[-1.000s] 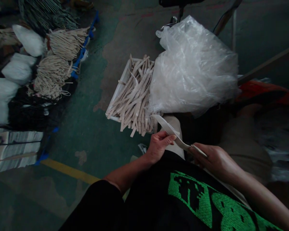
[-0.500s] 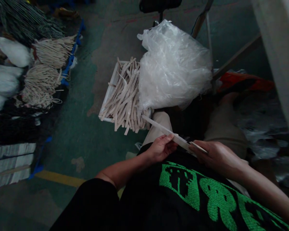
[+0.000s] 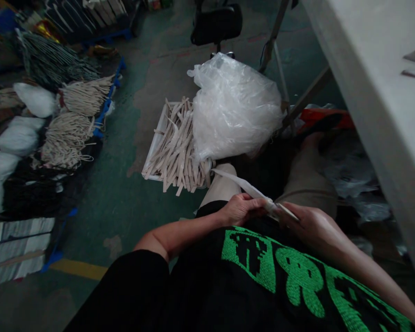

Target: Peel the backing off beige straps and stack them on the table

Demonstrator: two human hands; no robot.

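Across my lap stretches a long, narrow whitish plastic sleeve (image 3: 245, 186), its far end near my knee. My left hand (image 3: 244, 210) pinches it between thumb and fingers. Close beside, my right hand (image 3: 306, 223) is closed on a pale flat strip (image 3: 287, 212), whose end pokes out past the fingers. The sleeve is bunched where the hands meet, and I cannot tell whether the strip sits inside it. Beyond my knee, a white box (image 3: 154, 145) is heaped with beige strips (image 3: 178, 152). Against it rests a big clear plastic bag (image 3: 237, 108).
A white table (image 3: 373, 60) rises on the right, its legs close to my foot. Ahead stands a black chair (image 3: 217, 23). Blue pallets at left carry cord bundles (image 3: 67, 138), white bags (image 3: 19, 133) and a tied stack (image 3: 19, 246). Plastic lies under the table.
My left hand has slid along the sleeve toward my right hand, and the sleeve is now bunched and bent there. The camera view has shifted, bringing more of the table and chair in.
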